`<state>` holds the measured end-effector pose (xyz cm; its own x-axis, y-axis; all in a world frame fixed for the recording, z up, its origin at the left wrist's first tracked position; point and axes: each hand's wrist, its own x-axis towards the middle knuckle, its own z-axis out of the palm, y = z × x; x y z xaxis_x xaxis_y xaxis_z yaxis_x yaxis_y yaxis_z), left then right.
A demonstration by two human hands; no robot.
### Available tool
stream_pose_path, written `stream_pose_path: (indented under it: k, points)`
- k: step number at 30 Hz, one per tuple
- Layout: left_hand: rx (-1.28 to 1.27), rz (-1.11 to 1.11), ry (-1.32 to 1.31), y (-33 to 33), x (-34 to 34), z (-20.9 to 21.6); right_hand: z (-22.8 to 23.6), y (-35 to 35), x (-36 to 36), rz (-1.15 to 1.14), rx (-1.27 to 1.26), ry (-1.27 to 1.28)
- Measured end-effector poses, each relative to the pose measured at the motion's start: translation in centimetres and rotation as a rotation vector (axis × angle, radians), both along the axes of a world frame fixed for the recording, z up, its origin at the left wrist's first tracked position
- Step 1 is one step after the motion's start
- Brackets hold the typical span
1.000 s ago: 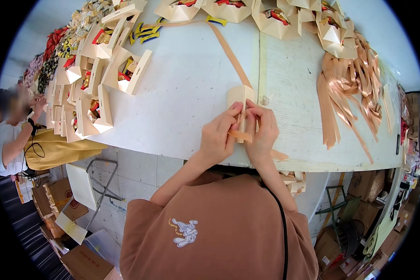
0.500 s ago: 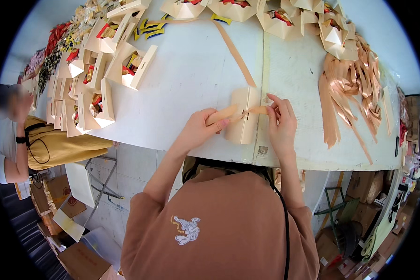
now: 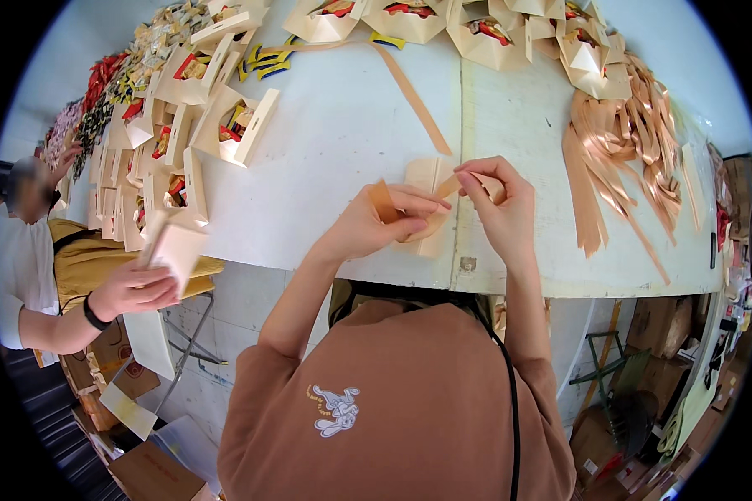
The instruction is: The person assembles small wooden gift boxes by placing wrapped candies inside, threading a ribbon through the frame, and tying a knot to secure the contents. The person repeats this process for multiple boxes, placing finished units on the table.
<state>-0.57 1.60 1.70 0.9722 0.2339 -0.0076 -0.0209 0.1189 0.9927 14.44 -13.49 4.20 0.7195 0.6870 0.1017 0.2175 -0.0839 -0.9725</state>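
A cream folded gift box (image 3: 424,171) lies near the table's front edge, partly covered by my hands. A peach satin ribbon (image 3: 383,203) crosses its middle. My left hand (image 3: 384,219) is closed on the ribbon, its fingertips over the box and a loop standing up by the palm. My right hand (image 3: 500,190) pinches the other length of the ribbon just right of the box's middle. The crossing of the ribbon is hidden behind my left fingers. Beyond the box, a loose strip of ribbon (image 3: 414,98) lies on the table.
Open filled boxes (image 3: 234,125) stand at the left, and more (image 3: 486,37) line the far side. A heap of ribbons (image 3: 622,159) lies at the right. Small yellow packets (image 3: 267,63) lie far left of centre. At the left, a co-worker's hand (image 3: 138,288) holds a box.
My left hand has moved right over the box's middle, and the ribbon now forms a loop there. My right hand has shifted slightly. The co-worker's hand with a box has come into view.
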Motion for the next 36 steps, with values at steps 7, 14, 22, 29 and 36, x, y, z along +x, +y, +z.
stream_pose_path:
  k: [7, 14, 22, 29, 36]
  points:
    - [0.151, 0.18, 0.032, -1.7, 0.1, -0.4, -0.1, 1.6, 0.5, -0.068, 0.025, -0.017]
    - [-0.118, 0.14, -0.061, -0.6, -1.2, -1.8, 0.9, 2.0, 0.0, -0.053, 0.005, 0.01]
    - [0.012, 0.111, 0.447, -0.2, -1.9, 1.9, 0.1, 1.7, 0.1, -0.057, 0.019, 0.051]
    - [0.048, 0.202, 0.268, 0.0, -2.5, 0.6, -0.3, 1.5, 0.0, -0.063, 0.06, 0.101]
    - [0.077, 0.272, -0.029, -1.6, -0.5, 1.3, -0.2, 2.0, -0.7, -0.03, 0.079, 0.092]
